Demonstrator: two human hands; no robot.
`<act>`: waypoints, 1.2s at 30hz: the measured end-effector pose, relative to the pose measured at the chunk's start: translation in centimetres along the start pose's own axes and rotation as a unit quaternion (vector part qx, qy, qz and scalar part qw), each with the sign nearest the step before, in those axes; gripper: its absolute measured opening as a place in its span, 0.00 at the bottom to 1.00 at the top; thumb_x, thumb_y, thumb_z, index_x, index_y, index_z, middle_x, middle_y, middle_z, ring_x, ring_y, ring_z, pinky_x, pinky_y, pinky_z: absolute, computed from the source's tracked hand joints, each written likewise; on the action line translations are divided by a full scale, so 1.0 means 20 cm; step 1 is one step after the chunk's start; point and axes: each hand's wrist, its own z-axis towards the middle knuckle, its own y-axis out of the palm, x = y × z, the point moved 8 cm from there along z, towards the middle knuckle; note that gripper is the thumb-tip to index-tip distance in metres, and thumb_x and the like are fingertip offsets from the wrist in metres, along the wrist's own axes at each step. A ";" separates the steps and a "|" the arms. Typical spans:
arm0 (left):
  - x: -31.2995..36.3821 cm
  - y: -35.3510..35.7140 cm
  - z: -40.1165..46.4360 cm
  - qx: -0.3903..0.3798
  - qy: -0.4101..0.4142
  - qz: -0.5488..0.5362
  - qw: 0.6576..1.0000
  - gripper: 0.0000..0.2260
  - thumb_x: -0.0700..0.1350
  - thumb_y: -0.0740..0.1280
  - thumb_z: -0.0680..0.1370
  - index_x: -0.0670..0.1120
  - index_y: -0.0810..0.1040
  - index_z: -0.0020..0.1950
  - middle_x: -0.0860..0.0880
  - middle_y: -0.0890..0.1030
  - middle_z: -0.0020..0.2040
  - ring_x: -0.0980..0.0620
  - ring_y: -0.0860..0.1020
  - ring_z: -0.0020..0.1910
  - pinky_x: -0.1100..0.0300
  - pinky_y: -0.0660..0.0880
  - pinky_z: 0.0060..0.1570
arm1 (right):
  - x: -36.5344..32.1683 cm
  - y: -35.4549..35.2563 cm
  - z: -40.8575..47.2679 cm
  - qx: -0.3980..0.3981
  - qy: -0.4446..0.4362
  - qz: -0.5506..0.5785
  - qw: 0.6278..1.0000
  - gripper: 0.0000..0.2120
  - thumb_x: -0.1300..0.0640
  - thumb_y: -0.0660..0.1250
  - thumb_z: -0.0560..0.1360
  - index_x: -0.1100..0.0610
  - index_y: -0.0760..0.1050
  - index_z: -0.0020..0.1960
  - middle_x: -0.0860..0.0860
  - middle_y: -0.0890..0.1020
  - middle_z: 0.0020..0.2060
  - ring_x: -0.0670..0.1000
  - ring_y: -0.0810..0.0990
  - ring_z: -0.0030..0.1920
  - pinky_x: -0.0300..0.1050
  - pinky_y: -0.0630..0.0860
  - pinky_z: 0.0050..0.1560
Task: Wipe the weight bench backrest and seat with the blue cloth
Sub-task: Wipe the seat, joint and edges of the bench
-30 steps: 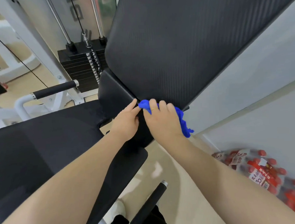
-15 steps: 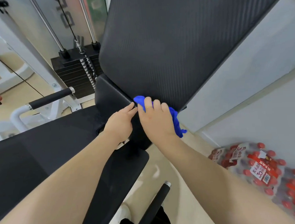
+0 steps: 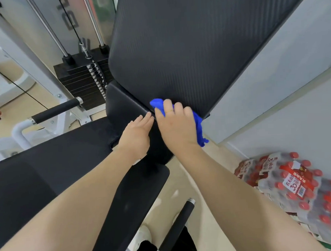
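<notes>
The black ribbed backrest [image 3: 186, 48] rises steeply ahead, and the black seat [image 3: 58, 158] stretches to the lower left. My right hand [image 3: 177, 128] holds the blue cloth [image 3: 157, 104] and presses it against the backrest's lower edge. One end of the cloth sticks out past my fingertips; the other hangs below my little finger. My left hand [image 3: 136, 135] rests beside it with straight fingers on the small black pad [image 3: 122, 104] between seat and backrest, holding nothing.
A weight stack [image 3: 81, 79] with cable and guide rods stands behind the bench at left. Two black padded handles [image 3: 56, 110] [image 3: 176, 227] jut out on either side. A shrink-wrapped pack of red-capped bottles [image 3: 296, 186] lies on the floor by the grey wall [image 3: 272, 82].
My right hand has slid the cloth a little to the left along the backrest's lower edge. My left hand stays next to it.
</notes>
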 end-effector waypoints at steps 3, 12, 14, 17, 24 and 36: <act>-0.02 0.01 -0.01 -0.014 0.019 0.043 0.999 0.21 0.33 0.56 0.74 0.41 0.67 0.68 0.46 0.60 0.75 0.42 0.61 0.71 0.51 0.62 0.66 | -0.13 0.14 -0.13 -0.087 -0.063 0.038 0.994 0.09 0.59 0.67 0.70 0.56 0.79 0.49 0.54 0.77 0.52 0.54 0.76 0.44 0.47 0.71 0.43; 0.02 0.19 -0.08 0.008 -0.105 -0.189 0.976 0.43 0.45 0.70 0.73 0.43 0.41 0.76 0.44 0.38 0.77 0.44 0.55 0.76 0.53 0.65 0.70 | -0.07 0.51 -0.63 -0.283 0.101 0.349 0.887 0.18 0.53 0.62 0.76 0.49 0.72 0.65 0.50 0.72 0.58 0.51 0.74 0.51 0.43 0.74 0.52; 0.04 0.23 -0.08 -0.003 -0.104 -0.175 0.979 0.50 0.47 0.73 0.71 0.46 0.37 0.75 0.43 0.37 0.77 0.43 0.60 0.74 0.55 0.68 0.66 | -0.05 0.54 -0.66 -0.238 0.169 0.412 0.863 0.17 0.54 0.61 0.75 0.51 0.75 0.63 0.52 0.75 0.54 0.51 0.76 0.48 0.44 0.75 0.49; 0.04 0.20 -0.08 0.010 -0.112 -0.146 0.983 0.50 0.50 0.74 0.69 0.54 0.37 0.75 0.43 0.38 0.77 0.44 0.60 0.74 0.53 0.71 0.61 | -0.01 0.63 -0.80 -0.232 0.302 0.462 0.801 0.14 0.57 0.61 0.75 0.53 0.77 0.59 0.49 0.74 0.51 0.48 0.74 0.43 0.38 0.71 0.47; 0.06 0.20 -0.04 0.075 -0.135 -0.136 0.979 0.47 0.48 0.77 0.66 0.50 0.51 0.76 0.37 0.49 0.75 0.41 0.59 0.73 0.48 0.63 0.71 | -0.23 1.05 -0.95 -0.289 0.642 0.678 0.212 0.07 0.58 0.56 0.80 0.57 0.72 0.50 0.58 0.78 0.49 0.57 0.76 0.49 0.52 0.72 0.61; 0.06 0.11 0.00 0.097 -0.138 -0.075 0.983 0.45 0.49 0.79 0.61 0.46 0.59 0.72 0.37 0.61 0.67 0.40 0.66 0.64 0.49 0.72 0.58 | -0.12 1.00 -0.87 -0.229 0.626 0.736 0.117 0.13 0.59 0.57 0.75 0.60 0.72 0.57 0.57 0.78 0.48 0.57 0.77 0.46 0.49 0.75 0.48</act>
